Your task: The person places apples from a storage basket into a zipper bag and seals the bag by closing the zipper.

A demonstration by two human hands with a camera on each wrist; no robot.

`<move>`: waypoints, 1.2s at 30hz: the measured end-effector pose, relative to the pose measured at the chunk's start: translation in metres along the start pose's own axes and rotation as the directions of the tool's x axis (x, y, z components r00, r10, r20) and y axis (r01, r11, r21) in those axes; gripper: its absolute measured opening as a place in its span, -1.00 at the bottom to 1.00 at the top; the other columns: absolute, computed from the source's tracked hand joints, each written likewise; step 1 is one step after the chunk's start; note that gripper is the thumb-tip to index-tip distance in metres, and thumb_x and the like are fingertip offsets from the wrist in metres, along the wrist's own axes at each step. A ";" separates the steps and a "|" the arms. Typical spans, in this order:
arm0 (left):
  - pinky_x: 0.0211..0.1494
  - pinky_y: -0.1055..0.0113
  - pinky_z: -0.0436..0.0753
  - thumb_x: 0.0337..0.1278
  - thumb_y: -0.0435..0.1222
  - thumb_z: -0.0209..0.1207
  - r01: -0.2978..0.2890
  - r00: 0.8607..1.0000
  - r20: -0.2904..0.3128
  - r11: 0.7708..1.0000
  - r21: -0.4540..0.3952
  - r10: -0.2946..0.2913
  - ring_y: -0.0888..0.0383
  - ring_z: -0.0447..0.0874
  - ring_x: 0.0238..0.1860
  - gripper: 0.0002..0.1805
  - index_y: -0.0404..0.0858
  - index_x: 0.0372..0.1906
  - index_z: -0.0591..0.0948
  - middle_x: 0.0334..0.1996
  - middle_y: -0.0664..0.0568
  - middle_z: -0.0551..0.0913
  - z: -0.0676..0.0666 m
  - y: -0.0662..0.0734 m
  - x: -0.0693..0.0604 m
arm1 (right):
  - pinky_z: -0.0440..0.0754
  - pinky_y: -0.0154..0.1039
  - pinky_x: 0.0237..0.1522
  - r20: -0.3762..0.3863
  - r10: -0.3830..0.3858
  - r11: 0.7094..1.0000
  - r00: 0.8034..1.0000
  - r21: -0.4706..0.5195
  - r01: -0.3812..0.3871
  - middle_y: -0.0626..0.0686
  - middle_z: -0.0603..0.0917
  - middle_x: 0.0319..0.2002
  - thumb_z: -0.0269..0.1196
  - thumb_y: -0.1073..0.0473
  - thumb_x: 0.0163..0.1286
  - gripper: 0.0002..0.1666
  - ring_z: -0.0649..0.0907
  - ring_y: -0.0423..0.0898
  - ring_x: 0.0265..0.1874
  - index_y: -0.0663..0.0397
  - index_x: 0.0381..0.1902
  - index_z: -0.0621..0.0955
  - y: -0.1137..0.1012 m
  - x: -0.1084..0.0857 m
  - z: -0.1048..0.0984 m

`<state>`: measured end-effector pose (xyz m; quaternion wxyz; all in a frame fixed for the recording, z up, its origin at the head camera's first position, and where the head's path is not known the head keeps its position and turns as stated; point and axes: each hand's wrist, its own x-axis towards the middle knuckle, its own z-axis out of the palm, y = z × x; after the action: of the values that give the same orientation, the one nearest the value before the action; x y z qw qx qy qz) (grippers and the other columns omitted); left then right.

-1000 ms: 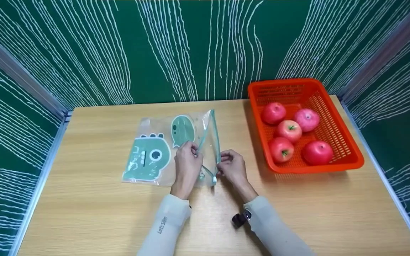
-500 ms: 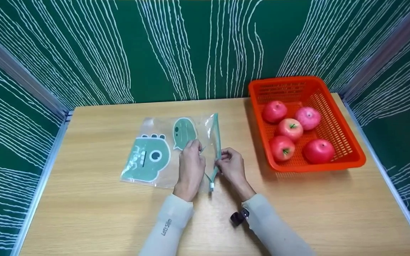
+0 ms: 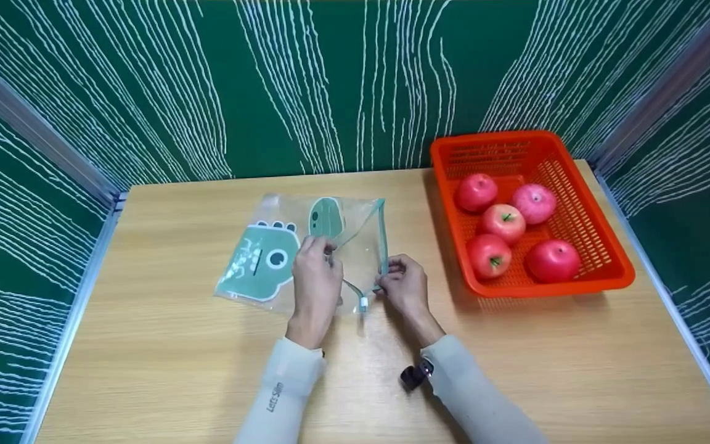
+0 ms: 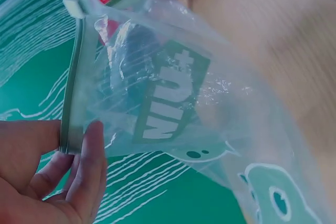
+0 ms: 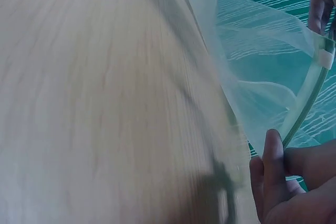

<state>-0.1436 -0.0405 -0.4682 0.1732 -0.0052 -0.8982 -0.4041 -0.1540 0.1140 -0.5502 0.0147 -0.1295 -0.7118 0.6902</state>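
A clear zip bag [image 3: 275,246] printed with green cartoon shapes spreads over the table, its green-edged mouth pulled apart towards the right. My left hand [image 3: 318,277] pinches one lip of the mouth between thumb and fingers, which the left wrist view shows close up on the green strip. The opposite lip is pinched by my right hand [image 3: 404,285], seen also in the right wrist view. Between the hands, at the near end of the mouth, sits a white zip slider [image 3: 363,302]. Lettering shows on the bag [image 4: 173,93] in the left wrist view.
An orange-red plastic basket [image 3: 601,288] stands to the right of the hands, holding several red apples [image 3: 553,261]. Green panels with white lines [image 3: 269,92] wall in the wooden table [image 3: 145,370] at the back and sides. A dark wrist camera [image 3: 413,377] hangs at the right cuff.
After shifting slightly right, my left hand has drawn back left, spreading the bag's mouth wider. The bag has shifted a little, and my right hand has kept hold of its lip.
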 end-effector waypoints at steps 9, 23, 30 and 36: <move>-0.22 0.19 0.82 0.13 -0.58 0.30 0.202 0.977 0.123 0.944 -0.260 -0.175 -0.03 0.79 -0.25 -0.82 -0.42 -0.15 0.76 -0.23 -0.20 0.77 -0.008 -0.010 0.004 | 0.74 -0.29 -0.53 -0.004 -0.007 1.000 1.000 -0.030 0.007 0.23 0.67 -0.35 0.27 0.69 0.19 -0.71 0.68 -0.20 -0.55 0.49 -0.12 0.59 0.001 0.000 -0.001; -0.30 0.33 0.82 0.12 -0.59 0.26 0.303 0.950 0.200 0.856 -0.418 -0.238 -0.02 0.81 -0.25 -0.77 -0.50 -0.10 0.74 -0.16 -0.30 0.77 -0.012 -0.011 0.005 | 0.68 -0.37 -0.52 0.001 -0.044 0.999 0.999 -0.010 0.044 0.25 0.72 -0.30 0.32 0.66 0.22 -0.66 0.68 -0.21 -0.51 0.51 -0.02 0.61 0.000 0.003 -0.004; -0.26 0.30 0.82 0.16 -0.55 0.29 0.299 0.954 0.147 0.863 -0.407 -0.261 -0.03 0.80 -0.21 -0.78 -0.43 -0.09 0.76 -0.17 -0.21 0.76 -0.014 -0.010 0.006 | 0.75 -0.32 -0.48 -0.002 -0.026 0.999 1.000 0.044 0.026 0.23 0.74 -0.29 0.34 0.64 0.26 -0.66 0.72 -0.21 -0.49 0.47 -0.01 0.63 -0.003 0.005 -0.006; -0.20 0.27 0.83 0.21 -0.52 0.32 0.285 0.959 0.113 0.871 -0.400 -0.261 -0.05 0.79 -0.16 -0.79 -0.39 -0.07 0.77 -0.14 -0.21 0.76 -0.015 -0.009 0.005 | 0.79 -0.26 -0.45 -0.022 0.008 0.996 1.000 0.093 -0.006 0.25 0.75 -0.29 0.32 0.66 0.26 -0.67 0.74 -0.13 -0.50 0.46 -0.01 0.62 -0.004 0.007 -0.007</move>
<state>-0.1450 -0.0583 -0.4637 0.0846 0.0740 -0.7886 -0.6045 -0.1599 0.1221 -0.5466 0.0263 -0.1388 -0.6783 0.7211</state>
